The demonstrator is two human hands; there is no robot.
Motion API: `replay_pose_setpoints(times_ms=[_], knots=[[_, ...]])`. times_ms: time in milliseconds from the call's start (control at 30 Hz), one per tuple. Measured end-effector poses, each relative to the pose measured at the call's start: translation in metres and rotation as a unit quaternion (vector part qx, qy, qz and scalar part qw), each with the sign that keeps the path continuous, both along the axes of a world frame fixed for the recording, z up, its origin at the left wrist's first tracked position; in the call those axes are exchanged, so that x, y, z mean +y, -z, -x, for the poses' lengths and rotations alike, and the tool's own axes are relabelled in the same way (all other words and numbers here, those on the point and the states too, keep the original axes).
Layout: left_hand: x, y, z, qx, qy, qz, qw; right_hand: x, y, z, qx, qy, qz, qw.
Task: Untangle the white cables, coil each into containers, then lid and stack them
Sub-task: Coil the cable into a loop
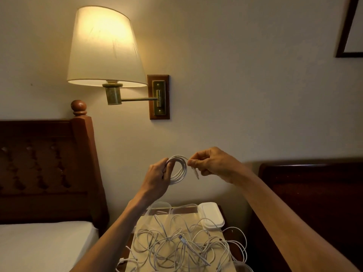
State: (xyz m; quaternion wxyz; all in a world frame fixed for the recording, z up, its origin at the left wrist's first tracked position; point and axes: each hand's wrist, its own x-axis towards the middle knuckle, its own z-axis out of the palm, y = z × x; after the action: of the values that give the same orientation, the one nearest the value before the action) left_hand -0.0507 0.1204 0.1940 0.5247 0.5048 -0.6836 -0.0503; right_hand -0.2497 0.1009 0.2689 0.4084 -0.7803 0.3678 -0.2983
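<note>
Cable coil (177,169), white, is held up before the wall: left hand (157,178) grips its loops, right hand (213,164) pinches the loose end (plug dangling). Below, tangled cables (176,246) lie on the desk (232,231), with clear containers (164,208) and white lids (211,215) behind them.

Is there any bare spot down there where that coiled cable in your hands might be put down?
Hardly on the nightstand: the tangled white cables cover its middle, with clear containers and stacked white lids along the back. The plainest free patch is the white mattress, left of the nightstand below the dark headboard.
</note>
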Motion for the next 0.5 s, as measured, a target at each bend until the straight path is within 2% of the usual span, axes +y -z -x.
replay_pose_setpoints(times_ms=[100,167,233,333,500], knots=[[-0.002,-0.008,0.007,0.039,0.002,-0.011,0.999,0.003,0.017,-0.01,-0.192,0.015,-0.022,0.981],[0.001,-0.015,0.013,0.077,0.023,-0.02,0.997,0.006,0.029,-0.017,-0.26,0.044,0.016,0.964],[0.004,-0.019,0.018,0.123,0.046,-0.03,0.991,0.006,0.04,-0.025,-0.275,0.091,0.09,0.953],[0.008,-0.022,0.02,0.211,0.094,-0.062,0.971,-0.001,0.052,-0.032,-0.246,0.164,0.231,0.927],[0.017,-0.034,0.023,0.347,0.228,-0.109,0.903,-0.009,0.053,-0.031,-0.224,0.173,0.369,0.885]])
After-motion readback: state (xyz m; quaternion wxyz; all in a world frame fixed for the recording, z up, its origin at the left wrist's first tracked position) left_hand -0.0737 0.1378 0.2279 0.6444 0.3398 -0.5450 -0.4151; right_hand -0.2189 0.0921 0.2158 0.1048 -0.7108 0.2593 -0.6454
